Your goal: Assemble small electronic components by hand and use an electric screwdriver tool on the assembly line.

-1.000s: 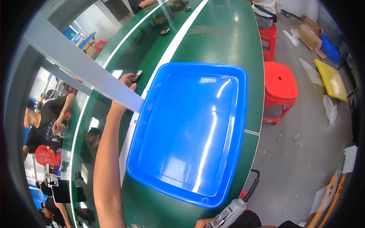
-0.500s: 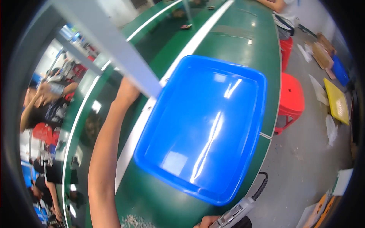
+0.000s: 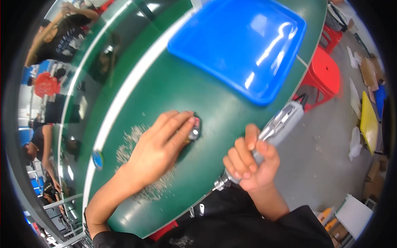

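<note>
My right hand (image 3: 254, 159) is wrapped round a grey electric screwdriver (image 3: 281, 124) with a silver lever along its side. Its silver tip points down and left, past the table's near edge. Over the green table (image 3: 149, 99), my left hand (image 3: 159, 151) has its fingers closed on a small black, red and silver piece (image 3: 196, 127), partly hidden by the fingers. Under and around that hand lies a spread of tiny greyish bits (image 3: 155, 188), too small to name for sure. Beyond both hands lies a blue plastic tray (image 3: 235, 37).
A white strip (image 3: 124, 91) runs along the table, with a small round blue item (image 3: 97, 159) on it. Red stools (image 3: 324, 70) stand along the right side. Cardboard and a yellow panel (image 3: 368, 124) lie on the floor. Other people work at the far left.
My view has swung down toward the near table. My left hand has come back from the post beside the tray and now grips the small piece. The screwdriver has come fully into view.
</note>
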A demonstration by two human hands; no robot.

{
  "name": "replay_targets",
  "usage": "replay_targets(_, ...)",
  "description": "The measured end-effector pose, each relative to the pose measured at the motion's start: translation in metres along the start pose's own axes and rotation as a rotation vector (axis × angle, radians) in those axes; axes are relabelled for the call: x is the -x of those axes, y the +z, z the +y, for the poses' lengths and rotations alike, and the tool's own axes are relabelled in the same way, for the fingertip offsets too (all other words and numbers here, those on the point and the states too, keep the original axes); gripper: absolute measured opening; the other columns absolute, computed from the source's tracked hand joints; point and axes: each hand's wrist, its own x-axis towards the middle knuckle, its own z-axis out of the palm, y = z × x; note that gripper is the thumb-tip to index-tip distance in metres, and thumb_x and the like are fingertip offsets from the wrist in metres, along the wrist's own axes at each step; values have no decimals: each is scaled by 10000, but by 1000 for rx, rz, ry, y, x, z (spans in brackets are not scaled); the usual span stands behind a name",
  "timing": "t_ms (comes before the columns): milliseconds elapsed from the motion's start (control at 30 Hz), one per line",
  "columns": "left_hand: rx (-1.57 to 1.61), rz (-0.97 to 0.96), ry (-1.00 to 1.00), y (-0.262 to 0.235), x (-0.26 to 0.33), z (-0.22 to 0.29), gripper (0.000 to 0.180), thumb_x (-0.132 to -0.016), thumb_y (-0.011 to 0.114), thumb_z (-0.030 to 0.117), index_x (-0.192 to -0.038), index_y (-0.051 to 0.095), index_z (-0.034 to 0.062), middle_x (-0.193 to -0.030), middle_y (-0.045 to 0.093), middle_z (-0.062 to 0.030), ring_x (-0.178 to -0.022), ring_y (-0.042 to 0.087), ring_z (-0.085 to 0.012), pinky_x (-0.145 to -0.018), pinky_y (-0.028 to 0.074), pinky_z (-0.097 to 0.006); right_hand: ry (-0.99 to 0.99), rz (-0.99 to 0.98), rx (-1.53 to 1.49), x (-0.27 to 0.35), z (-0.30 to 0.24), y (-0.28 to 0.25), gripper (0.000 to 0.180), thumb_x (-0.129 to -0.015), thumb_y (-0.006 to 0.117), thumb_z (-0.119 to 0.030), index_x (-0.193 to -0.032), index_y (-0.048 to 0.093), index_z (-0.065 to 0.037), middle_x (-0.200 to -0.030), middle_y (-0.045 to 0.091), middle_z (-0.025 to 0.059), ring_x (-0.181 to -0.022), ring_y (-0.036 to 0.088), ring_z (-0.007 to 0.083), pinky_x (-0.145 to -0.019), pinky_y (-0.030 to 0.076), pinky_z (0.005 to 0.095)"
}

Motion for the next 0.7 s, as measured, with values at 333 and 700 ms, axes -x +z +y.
replay_targets(333, 261, 17, 21, 32, 34, 46, 486, -699, 666, -92, -1178, 605, -37, -1256, 587, -162, -1023, 595, -346, -816, 527, -401, -58, 34, 124, 60, 26, -1, 175, -996, 433, -251, -969, 505, -94, -571, 439, -2, -489, 441, 117, -543, 411, 285)
replay_targets(700, -48, 194, 103, 49, 37, 69, 385, -628, 684, -24, -1000, 626, -102, -1042, 641, -175, -876, 633, -306, -629, 557, -356, -55, 187, 239, 63, 46, 10, 95, -967, 476, -149, -955, 490, -56, -540, 424, 33, -473, 458, 158, -479, 390, 300)
